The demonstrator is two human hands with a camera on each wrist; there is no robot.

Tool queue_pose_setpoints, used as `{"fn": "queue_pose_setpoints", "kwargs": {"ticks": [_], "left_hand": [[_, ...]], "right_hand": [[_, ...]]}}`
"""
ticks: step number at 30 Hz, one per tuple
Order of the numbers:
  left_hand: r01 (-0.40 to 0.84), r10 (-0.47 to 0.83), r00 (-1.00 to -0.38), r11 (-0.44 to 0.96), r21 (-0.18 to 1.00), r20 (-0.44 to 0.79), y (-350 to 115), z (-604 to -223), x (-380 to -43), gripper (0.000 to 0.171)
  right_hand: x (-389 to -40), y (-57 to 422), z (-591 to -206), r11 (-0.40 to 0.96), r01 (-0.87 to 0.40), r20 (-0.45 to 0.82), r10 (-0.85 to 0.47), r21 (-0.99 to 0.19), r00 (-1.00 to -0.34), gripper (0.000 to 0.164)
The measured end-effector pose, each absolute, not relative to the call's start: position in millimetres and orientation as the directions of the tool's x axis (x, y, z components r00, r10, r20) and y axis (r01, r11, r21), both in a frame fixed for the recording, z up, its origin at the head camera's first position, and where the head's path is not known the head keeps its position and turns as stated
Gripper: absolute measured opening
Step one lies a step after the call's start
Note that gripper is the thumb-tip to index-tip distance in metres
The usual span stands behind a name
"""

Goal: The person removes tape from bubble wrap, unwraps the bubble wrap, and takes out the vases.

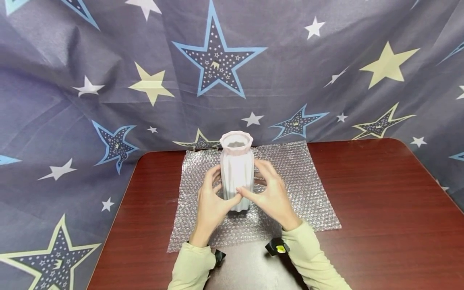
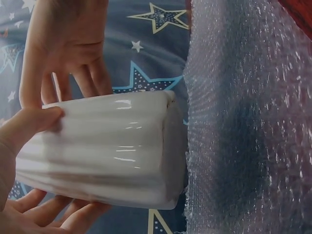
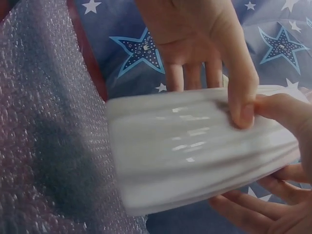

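Observation:
A white fluted vase (image 1: 237,173) with a scalloped, pinkish rim is held upright between both hands, its mouth toward the head camera. My left hand (image 1: 213,203) grips its left side, thumb across the front and fingers around the far side. On the right side my right hand (image 1: 272,193) grips it the same way, and the two thumbs meet on the front. In both wrist views the vase's base is apart from the bubble wrap (image 2: 243,122), which lies flat beneath it with a dark shadow on it. The glossy vase wall (image 3: 195,151) fills the right wrist view's middle.
A reddish-brown wooden table (image 1: 380,193) carries the bubble wrap sheet. Behind it hangs a dark grey-blue cloth (image 1: 282,72) printed with stars. Black wrist camera mounts (image 1: 277,246) sit under the pale yellow-green sleeves (image 1: 308,249).

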State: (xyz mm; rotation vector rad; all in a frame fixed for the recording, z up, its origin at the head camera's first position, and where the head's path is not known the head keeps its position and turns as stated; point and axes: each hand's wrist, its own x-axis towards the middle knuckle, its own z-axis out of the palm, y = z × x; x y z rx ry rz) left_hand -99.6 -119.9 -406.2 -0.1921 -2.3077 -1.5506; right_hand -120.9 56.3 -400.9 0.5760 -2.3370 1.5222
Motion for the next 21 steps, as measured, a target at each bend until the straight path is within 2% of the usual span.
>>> {"fn": "queue_pose_setpoints", "kwargs": {"ticks": [5,21], "left_hand": [[0.303,-0.091,-0.928,0.381,0.873,0.362,-120,-406,-100,0.087],[0.324,-0.144,-0.908,0.355,0.877,0.394,-140,-403,-107,0.083]], "right_hand": [[-121,53,-401,0.285,-0.460,0.426,-0.178,-0.841,-0.887,0.079],[-133,27,-399,0.255,-0.465,0.426,-0.194,-0.848,-0.884,0.079]]}}
